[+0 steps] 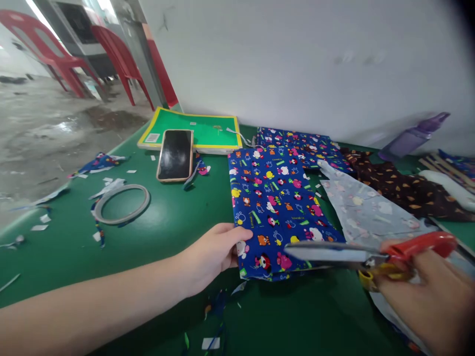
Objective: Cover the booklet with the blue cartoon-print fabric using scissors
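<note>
A blue cloth printed with bright cartoon figures (276, 202) lies folded on the green table (166, 222). My left hand (213, 254) pinches its near left corner, fingers closed on the fabric. My right hand (430, 301) grips red-handled scissors (356, 254) at the lower right. Their closed-looking blades point left over the cloth's near edge.
A phone (175, 154) rests against a green, yellow-edged board (208, 131). A ring of tape (121, 203) and fabric scraps lie to the left. Grey patterned cloth (367, 210), brown cloth (401, 185) and a purple bottle (411, 138) sit to the right. Red chairs (118, 59) stand beyond.
</note>
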`<control>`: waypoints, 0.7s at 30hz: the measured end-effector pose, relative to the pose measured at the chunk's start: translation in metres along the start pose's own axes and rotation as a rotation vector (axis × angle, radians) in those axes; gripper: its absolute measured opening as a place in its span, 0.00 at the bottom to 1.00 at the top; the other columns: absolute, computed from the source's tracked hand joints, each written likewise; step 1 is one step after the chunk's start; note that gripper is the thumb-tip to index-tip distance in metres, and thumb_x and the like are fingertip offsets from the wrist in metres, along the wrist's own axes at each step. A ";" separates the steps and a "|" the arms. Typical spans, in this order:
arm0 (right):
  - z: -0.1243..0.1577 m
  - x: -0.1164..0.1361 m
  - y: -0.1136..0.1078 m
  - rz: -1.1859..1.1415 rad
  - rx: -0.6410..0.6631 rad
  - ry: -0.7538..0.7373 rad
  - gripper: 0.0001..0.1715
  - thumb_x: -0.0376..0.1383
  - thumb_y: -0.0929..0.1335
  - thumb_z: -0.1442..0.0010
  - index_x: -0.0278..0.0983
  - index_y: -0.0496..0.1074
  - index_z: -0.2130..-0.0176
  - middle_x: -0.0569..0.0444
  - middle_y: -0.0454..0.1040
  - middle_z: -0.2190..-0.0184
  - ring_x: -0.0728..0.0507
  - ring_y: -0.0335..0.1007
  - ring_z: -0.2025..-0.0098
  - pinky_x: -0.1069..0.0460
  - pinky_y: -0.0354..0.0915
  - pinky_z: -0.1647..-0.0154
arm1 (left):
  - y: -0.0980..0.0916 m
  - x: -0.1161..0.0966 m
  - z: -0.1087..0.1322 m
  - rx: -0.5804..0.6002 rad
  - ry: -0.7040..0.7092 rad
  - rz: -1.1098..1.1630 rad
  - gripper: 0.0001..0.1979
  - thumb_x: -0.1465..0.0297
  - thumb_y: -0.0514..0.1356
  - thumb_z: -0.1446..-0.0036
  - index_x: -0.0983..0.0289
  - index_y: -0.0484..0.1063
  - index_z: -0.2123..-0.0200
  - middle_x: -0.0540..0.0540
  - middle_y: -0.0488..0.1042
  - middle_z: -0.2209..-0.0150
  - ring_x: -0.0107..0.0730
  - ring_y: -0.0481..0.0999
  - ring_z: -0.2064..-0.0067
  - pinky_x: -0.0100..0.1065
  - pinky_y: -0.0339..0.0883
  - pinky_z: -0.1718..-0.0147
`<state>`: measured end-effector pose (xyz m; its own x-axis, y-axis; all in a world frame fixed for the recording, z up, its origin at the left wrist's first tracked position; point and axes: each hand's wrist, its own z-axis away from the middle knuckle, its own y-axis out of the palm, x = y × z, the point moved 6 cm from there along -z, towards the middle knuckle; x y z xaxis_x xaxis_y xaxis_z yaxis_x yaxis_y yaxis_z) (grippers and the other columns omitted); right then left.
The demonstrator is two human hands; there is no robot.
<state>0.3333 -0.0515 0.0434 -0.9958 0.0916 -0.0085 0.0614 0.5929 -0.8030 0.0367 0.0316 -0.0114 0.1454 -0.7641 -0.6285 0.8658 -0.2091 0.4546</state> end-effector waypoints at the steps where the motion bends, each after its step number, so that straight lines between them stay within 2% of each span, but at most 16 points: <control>1: -0.004 0.003 -0.001 0.039 -0.024 -0.037 0.11 0.41 0.64 0.54 0.44 0.54 0.77 0.56 0.62 0.82 0.41 0.61 0.79 0.48 0.54 0.80 | -0.001 0.000 0.000 -0.015 -0.006 -0.024 0.05 0.69 0.60 0.44 0.65 0.71 0.69 0.51 0.76 0.70 0.29 0.76 0.68 0.37 0.71 0.56; 3: -0.011 0.008 -0.003 0.098 -0.064 -0.101 0.14 0.39 0.64 0.56 0.45 0.49 0.76 0.58 0.57 0.85 0.43 0.57 0.82 0.50 0.50 0.83 | -0.003 -0.003 0.001 -0.004 -0.015 -0.099 0.06 0.68 0.60 0.43 0.64 0.70 0.68 0.50 0.77 0.70 0.28 0.77 0.67 0.35 0.72 0.57; 5: -0.017 0.012 -0.003 0.113 -0.063 -0.114 0.14 0.39 0.63 0.56 0.45 0.49 0.75 0.59 0.56 0.85 0.44 0.54 0.83 0.50 0.48 0.83 | -0.003 -0.007 0.002 0.074 -0.039 -0.243 0.09 0.64 0.60 0.42 0.64 0.71 0.67 0.52 0.78 0.69 0.29 0.78 0.67 0.33 0.72 0.63; 7: -0.020 0.015 -0.002 0.115 -0.042 -0.119 0.14 0.39 0.63 0.54 0.45 0.49 0.75 0.59 0.56 0.84 0.45 0.52 0.84 0.50 0.46 0.83 | -0.007 -0.012 0.003 0.153 -0.062 -0.484 0.15 0.57 0.58 0.41 0.64 0.71 0.69 0.54 0.79 0.70 0.30 0.77 0.72 0.31 0.69 0.72; 8: -0.021 0.016 -0.001 0.116 -0.020 -0.120 0.14 0.40 0.64 0.53 0.45 0.49 0.75 0.59 0.56 0.84 0.46 0.51 0.85 0.50 0.45 0.83 | -0.012 -0.015 0.004 0.149 -0.042 -0.637 0.19 0.54 0.55 0.40 0.64 0.71 0.71 0.54 0.78 0.73 0.30 0.76 0.76 0.30 0.66 0.76; 9: -0.021 0.017 0.001 0.117 0.002 -0.120 0.14 0.41 0.64 0.53 0.45 0.49 0.76 0.59 0.56 0.84 0.46 0.49 0.85 0.50 0.44 0.84 | -0.017 -0.022 0.004 0.099 0.022 -0.813 0.23 0.52 0.53 0.39 0.64 0.71 0.74 0.54 0.77 0.76 0.30 0.74 0.79 0.30 0.64 0.79; 11: -0.020 0.015 0.003 0.114 0.036 -0.085 0.14 0.42 0.64 0.53 0.45 0.51 0.76 0.59 0.55 0.85 0.46 0.49 0.85 0.50 0.44 0.84 | -0.023 -0.041 0.008 -0.071 0.293 -1.176 0.26 0.52 0.49 0.37 0.63 0.69 0.79 0.53 0.73 0.82 0.28 0.70 0.82 0.30 0.60 0.80; 13: -0.020 0.011 0.005 0.111 0.066 -0.029 0.13 0.42 0.64 0.54 0.45 0.51 0.76 0.58 0.57 0.85 0.44 0.51 0.84 0.50 0.45 0.83 | -0.015 -0.054 0.018 -0.182 0.667 -1.439 0.23 0.58 0.47 0.35 0.64 0.72 0.74 0.54 0.76 0.77 0.30 0.73 0.76 0.32 0.65 0.74; 15: -0.019 0.007 0.009 0.109 0.090 0.011 0.13 0.42 0.64 0.56 0.45 0.51 0.76 0.58 0.57 0.85 0.44 0.52 0.84 0.50 0.46 0.83 | 0.000 -0.051 0.028 -0.131 0.977 -1.583 0.18 0.63 0.47 0.34 0.65 0.74 0.59 0.58 0.79 0.61 0.36 0.77 0.59 0.36 0.70 0.59; 16: -0.019 0.005 0.010 0.105 0.102 0.023 0.13 0.42 0.64 0.56 0.45 0.52 0.76 0.58 0.57 0.85 0.44 0.53 0.84 0.50 0.46 0.82 | 0.006 -0.046 0.030 -0.073 1.070 -1.638 0.18 0.65 0.48 0.34 0.66 0.71 0.50 0.59 0.76 0.51 0.38 0.74 0.48 0.39 0.67 0.50; 18: -0.020 0.003 0.013 0.092 0.116 0.045 0.13 0.43 0.64 0.56 0.44 0.53 0.75 0.57 0.56 0.85 0.44 0.54 0.83 0.50 0.47 0.81 | 0.013 -0.031 0.027 0.053 1.128 -1.770 0.24 0.65 0.49 0.33 0.67 0.57 0.37 0.58 0.62 0.36 0.39 0.57 0.34 0.43 0.53 0.37; 19: -0.020 0.003 0.014 0.082 0.121 0.051 0.12 0.43 0.64 0.56 0.44 0.53 0.75 0.57 0.56 0.84 0.44 0.55 0.83 0.50 0.47 0.81 | 0.014 -0.024 0.023 0.105 1.105 -1.840 0.27 0.64 0.49 0.33 0.66 0.51 0.34 0.56 0.55 0.33 0.38 0.51 0.31 0.45 0.47 0.34; 21: -0.021 0.004 0.016 0.068 0.135 0.051 0.11 0.43 0.64 0.55 0.44 0.55 0.74 0.56 0.58 0.83 0.43 0.59 0.81 0.51 0.47 0.80 | 0.012 -0.013 0.014 0.180 1.009 -1.944 0.29 0.62 0.48 0.32 0.62 0.45 0.32 0.52 0.46 0.30 0.36 0.43 0.30 0.46 0.40 0.33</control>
<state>0.3317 -0.0253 0.0430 -0.9847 0.1700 -0.0380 0.1152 0.4715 -0.8743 0.0385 0.0310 0.0110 -0.4192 0.8746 -0.2438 0.1712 -0.1876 -0.9672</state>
